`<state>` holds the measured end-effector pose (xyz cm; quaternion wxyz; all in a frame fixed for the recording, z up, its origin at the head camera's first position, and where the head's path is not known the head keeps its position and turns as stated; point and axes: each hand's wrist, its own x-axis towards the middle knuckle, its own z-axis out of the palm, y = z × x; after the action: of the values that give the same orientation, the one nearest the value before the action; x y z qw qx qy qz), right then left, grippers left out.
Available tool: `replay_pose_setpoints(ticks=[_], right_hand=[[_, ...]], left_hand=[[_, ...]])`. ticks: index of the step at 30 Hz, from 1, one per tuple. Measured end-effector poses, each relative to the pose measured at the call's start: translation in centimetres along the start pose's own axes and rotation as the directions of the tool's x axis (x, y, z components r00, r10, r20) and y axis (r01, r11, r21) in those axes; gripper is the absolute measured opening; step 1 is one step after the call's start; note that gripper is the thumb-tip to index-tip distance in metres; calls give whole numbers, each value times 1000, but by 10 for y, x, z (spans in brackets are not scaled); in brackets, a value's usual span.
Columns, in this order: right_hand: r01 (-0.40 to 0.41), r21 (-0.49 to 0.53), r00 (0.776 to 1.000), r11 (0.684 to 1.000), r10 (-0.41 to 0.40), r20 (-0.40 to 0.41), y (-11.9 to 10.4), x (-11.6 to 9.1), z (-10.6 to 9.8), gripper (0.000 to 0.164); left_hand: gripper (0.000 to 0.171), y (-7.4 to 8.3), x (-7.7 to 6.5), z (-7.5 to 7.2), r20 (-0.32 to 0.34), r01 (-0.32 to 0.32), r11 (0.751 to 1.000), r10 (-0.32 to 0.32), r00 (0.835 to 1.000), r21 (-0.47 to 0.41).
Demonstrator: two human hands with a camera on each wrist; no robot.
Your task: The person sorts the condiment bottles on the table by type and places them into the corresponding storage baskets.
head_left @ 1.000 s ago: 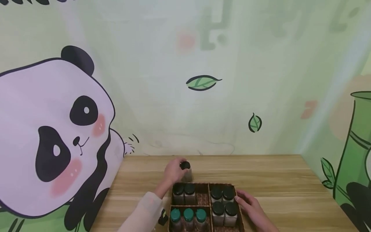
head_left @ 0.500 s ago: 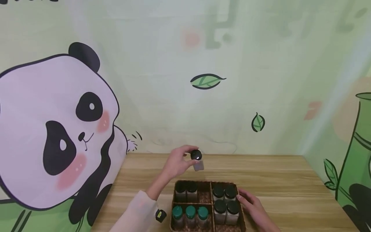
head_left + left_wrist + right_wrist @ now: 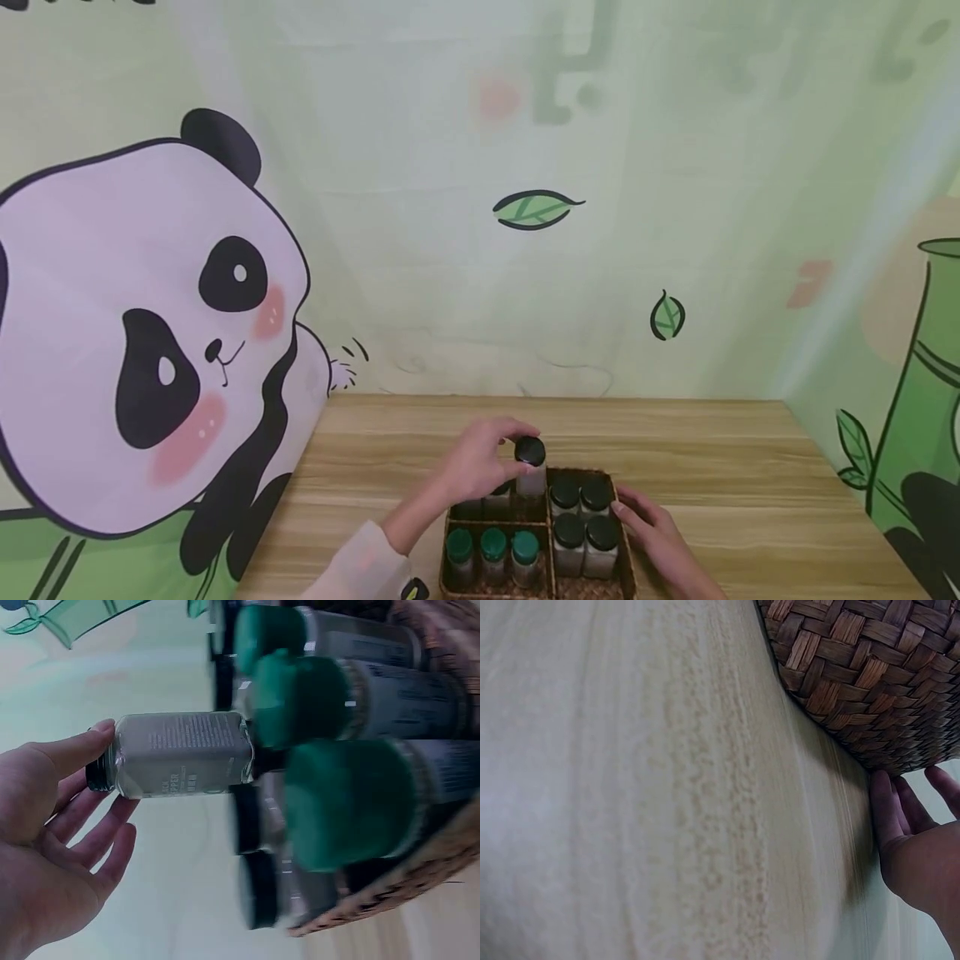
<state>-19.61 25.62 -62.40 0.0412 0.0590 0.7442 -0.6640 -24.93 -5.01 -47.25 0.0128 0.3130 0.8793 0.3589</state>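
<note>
My left hand point(image 3: 476, 462) pinches the black cap of a square glass pepper jar point(image 3: 531, 481) between thumb and fingers. In the left wrist view the pepper jar point(image 3: 184, 754) shows a printed label, and its base end overlaps the basket's jars. The jar stands upright over the back left compartment of a woven basket point(image 3: 588, 590). Two black-capped jars point(image 3: 497, 502) sit in that compartment, partly hidden by my left hand. My right hand point(image 3: 656, 537) rests against the basket's right side. Fairly straight fingers point(image 3: 885, 802) touch the woven wall point(image 3: 870, 690) in the right wrist view.
Three green-capped jars point(image 3: 492, 546) stand in a row in the front left compartment. Several black-capped jars point(image 3: 583, 533) fill the back of the right compartment. The wooden table point(image 3: 720, 467) meets a printed panda backdrop point(image 3: 420, 292). A small dark object point(image 3: 414, 590) is beside the left sleeve.
My left hand has lifted the pepper jar from the table behind the basket, moved it right, then lowered it toward the back left compartment. The right hand stays at the basket's side.
</note>
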Motion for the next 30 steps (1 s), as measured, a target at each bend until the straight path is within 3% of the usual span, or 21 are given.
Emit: replay_pose_setpoints(ticks=[8, 15, 22, 30], right_hand=[[8, -3, 1000, 1000, -8, -6, 1, 3, 2, 54], [9, 6, 1000, 1000, -9, 5, 2, 5, 5, 53], [9, 14, 1000, 1000, -9, 10, -1, 5, 9, 52], [13, -17, 1000, 1000, -13, 1, 2, 5, 8, 57]], left_hand=[[43, -26, -2, 27, 64, 57, 998, -59, 996, 37], [41, -45, -4, 45, 96, 61, 991, -73, 993, 117], [42, -51, -5, 47, 95, 81, 989, -93, 991, 122], [47, -48, -3, 46, 120, 71, 976, -98, 988, 207]])
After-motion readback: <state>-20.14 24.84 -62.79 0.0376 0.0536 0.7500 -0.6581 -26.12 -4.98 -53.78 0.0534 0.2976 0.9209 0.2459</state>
